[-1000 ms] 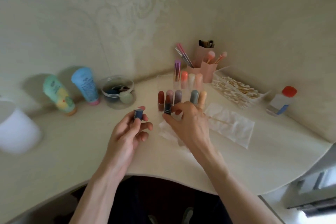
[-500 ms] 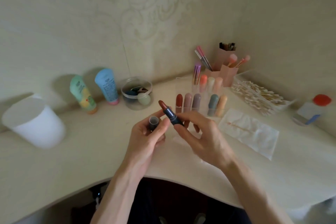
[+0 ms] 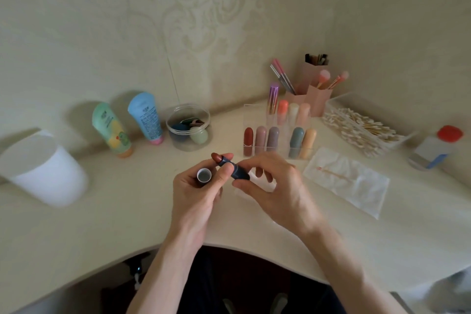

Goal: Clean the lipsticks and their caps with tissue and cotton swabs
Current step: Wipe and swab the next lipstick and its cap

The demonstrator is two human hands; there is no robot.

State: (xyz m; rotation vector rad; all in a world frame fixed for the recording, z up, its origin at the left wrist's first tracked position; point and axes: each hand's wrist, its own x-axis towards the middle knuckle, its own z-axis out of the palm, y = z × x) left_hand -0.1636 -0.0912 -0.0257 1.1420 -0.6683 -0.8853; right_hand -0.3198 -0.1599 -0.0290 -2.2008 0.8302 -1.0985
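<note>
Holding the dark blue lipstick (image 3: 238, 173) by its base above the desk (image 3: 102, 211), our right hand (image 3: 280, 191) pinches it between thumb and fingers. Our left hand (image 3: 196, 199) grips its cap (image 3: 204, 175), open end toward us, thumb touching the tube. Near the right hand lies a tissue (image 3: 356, 188) bearing a cotton swab (image 3: 331, 173); beyond, more lipsticks (image 3: 272, 139) stand in a clear organizer (image 3: 254, 116).

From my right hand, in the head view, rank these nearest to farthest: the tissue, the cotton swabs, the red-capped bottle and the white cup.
From the right hand, holding the lipstick:
1. tissue, just to its right.
2. cotton swabs, back right.
3. red-capped bottle, far right.
4. white cup, far left.
</note>
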